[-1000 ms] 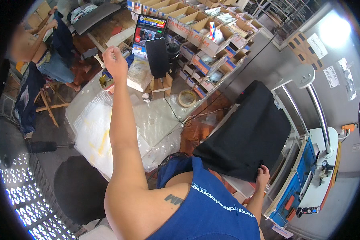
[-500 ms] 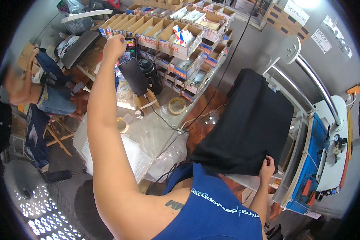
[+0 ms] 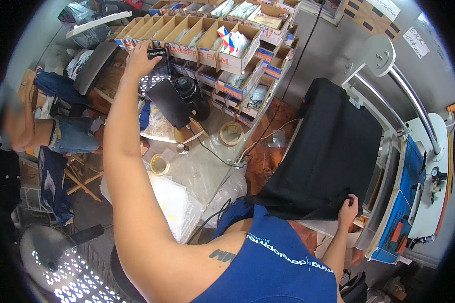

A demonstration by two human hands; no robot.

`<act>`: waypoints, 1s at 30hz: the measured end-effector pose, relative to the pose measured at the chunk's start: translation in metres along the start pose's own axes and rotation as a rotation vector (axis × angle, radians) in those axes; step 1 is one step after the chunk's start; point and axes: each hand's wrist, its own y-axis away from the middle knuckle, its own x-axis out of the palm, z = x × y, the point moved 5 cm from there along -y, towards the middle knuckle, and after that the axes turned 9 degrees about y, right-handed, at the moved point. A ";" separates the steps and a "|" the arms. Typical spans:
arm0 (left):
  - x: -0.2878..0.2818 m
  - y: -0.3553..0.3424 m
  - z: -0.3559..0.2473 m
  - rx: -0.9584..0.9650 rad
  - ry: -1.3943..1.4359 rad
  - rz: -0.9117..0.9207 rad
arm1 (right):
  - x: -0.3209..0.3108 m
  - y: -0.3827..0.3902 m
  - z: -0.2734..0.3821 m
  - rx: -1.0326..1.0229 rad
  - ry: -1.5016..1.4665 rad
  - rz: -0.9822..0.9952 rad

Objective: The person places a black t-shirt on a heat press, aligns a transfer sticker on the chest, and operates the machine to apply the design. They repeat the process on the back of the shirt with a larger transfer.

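At the far left of the bench, my left hand is closed at the upper edge of a dark-screened tablet, its thumb across the front. Bright glare spots cover the screen. Just in front of it a black phone-like slab leans at a slant beside a black bottle. On my right, a black cloth lies spread over the flat bed of a press machine. My right hand pinches the cloth at its near right edge. The fingertips are partly hidden by the fold.
Cardboard boxes with packets line the back. Tape rolls and white sheets lie on the bench. A dark cable crosses it. A fan stands at lower left. Another person handles dark cloth at the left.
The tablet has tipped, its colourful display giving way to dark glass and glare. My left hand has opened its thumb across it. My right hand stays at the cloth's edge; the view has shifted slightly.
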 end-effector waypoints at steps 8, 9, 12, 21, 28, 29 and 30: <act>0.015 -0.027 -0.019 -0.050 -0.014 0.090 | 0.002 -0.007 0.004 0.022 0.056 -0.023; 0.014 -0.029 -0.023 -0.065 -0.045 0.095 | 0.002 -0.007 0.005 0.017 0.058 -0.034; 0.015 -0.033 -0.034 -0.108 -0.077 0.145 | 0.003 -0.005 0.004 0.011 0.055 -0.053; 0.022 -0.047 -0.038 -0.239 -0.108 0.346 | 0.006 -0.006 0.003 -0.007 0.075 -0.090; 0.020 -0.052 -0.041 -0.251 -0.135 0.359 | 0.006 -0.003 0.006 0.015 0.054 -0.092; 0.020 -0.052 -0.041 -0.247 -0.144 0.369 | 0.005 -0.003 0.007 0.013 0.058 -0.093; 0.020 -0.053 -0.041 -0.242 -0.151 0.375 | 0.005 -0.003 0.007 0.021 0.057 -0.086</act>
